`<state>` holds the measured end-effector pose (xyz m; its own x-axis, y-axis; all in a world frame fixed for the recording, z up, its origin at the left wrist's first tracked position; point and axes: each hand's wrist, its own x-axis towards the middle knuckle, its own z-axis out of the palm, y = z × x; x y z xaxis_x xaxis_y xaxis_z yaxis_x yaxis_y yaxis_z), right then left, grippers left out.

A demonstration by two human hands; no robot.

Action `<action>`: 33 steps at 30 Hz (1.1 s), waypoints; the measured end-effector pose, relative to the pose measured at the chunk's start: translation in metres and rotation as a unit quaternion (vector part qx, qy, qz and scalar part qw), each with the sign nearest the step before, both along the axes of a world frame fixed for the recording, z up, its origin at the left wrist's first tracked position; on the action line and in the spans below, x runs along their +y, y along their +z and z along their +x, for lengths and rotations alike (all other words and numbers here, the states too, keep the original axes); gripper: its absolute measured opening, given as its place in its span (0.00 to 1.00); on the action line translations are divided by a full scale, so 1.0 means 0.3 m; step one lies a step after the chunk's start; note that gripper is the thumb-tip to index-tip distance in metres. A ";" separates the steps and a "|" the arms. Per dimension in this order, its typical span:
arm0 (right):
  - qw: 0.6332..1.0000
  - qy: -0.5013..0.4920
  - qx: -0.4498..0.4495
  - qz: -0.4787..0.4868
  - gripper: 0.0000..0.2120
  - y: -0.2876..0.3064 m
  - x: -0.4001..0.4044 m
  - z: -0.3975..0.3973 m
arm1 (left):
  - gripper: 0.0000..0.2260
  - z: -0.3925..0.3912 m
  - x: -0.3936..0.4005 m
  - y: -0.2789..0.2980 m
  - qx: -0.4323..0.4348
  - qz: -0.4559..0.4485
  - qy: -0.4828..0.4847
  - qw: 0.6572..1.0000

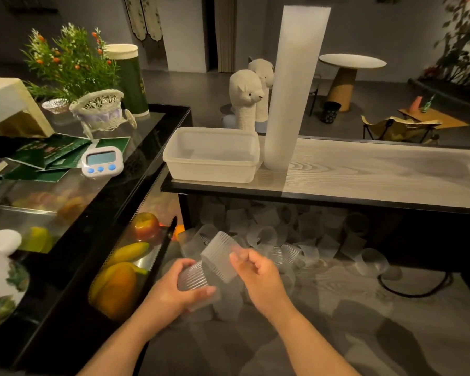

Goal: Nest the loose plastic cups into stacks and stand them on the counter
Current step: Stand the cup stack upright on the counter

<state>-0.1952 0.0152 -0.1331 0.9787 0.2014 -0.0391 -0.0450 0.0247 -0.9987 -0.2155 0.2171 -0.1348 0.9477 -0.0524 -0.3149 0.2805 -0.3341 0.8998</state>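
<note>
I hold one ribbed cup (194, 278) in my left hand (174, 291), with my fingers wrapped around its side. My right hand (258, 272) pinches a second ribbed cup (220, 253) by its edge, tipped toward the first one. The two cups touch but are not pushed together yet.

The tall stack (293, 88) stands on the upper counter (377, 169), just beside the white tub (212, 156). My hands are below that tall stack and nearer to me. The pile of loose cups (296, 240) lies under the tall stack's counter, on the lower top.

What could go wrong? These cups are thin and slippery. If I push one in crooked, it may jam or bend. If I squeeze too hard, the side may crush. My right pinch is small, so the cup could slip and drop into the pile. And the tall stack leans a bit. If I bump it while adding more, I think it could fall over.
</note>
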 end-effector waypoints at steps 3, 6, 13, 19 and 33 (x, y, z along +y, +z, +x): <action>0.998 0.024 -0.031 -0.044 0.11 -0.003 0.015 -0.010 | 0.37 -0.002 -0.008 0.019 -0.019 -0.037 0.025 0.999; 0.997 -0.007 -0.038 -0.066 0.11 -0.010 0.010 -0.010 | 0.38 -0.003 0.011 0.030 -0.022 -0.058 0.035 0.997; 0.980 0.014 -0.057 -0.190 0.11 -0.006 0.059 -0.056 | 0.39 -0.014 -0.018 0.040 -0.019 -0.080 0.045 0.996; 0.986 -0.012 -0.037 -0.159 0.13 -0.012 0.091 -0.089 | 0.35 -0.038 -0.034 0.009 0.046 -0.195 0.083 0.976; 0.869 0.037 0.018 -0.493 0.28 -0.195 0.022 0.023 | 0.27 -0.019 0.082 -0.027 0.075 -0.264 0.251 0.928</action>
